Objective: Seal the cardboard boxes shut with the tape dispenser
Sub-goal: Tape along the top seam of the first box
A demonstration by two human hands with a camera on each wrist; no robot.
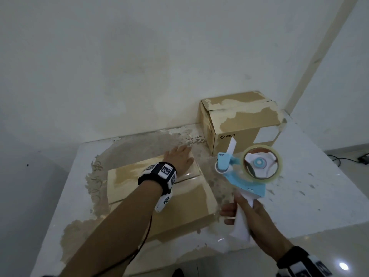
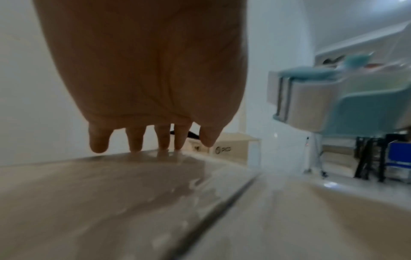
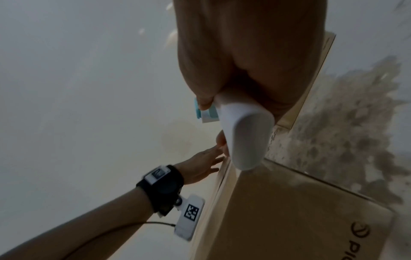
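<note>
A flat cardboard box (image 1: 159, 198) lies on the white table, its two top flaps meeting in a seam. My left hand (image 1: 179, 159) presses flat on the far flap with straight fingers (image 2: 135, 140) on the box top (image 2: 111, 202). My right hand (image 1: 245, 214) grips the white handle (image 3: 244, 133) of the blue and white tape dispenser (image 1: 247, 172). The dispenser is held in the air to the right of the box, with a clear tape roll (image 1: 262, 162) on it and a loose tape end sticking up.
A second, taller cardboard box (image 1: 239, 124) marked PICO stands at the back right against the wall, its surface peeled. The table top (image 1: 319, 186) is worn with brown patches and ends close on the right and front. Cables lie on the floor at right.
</note>
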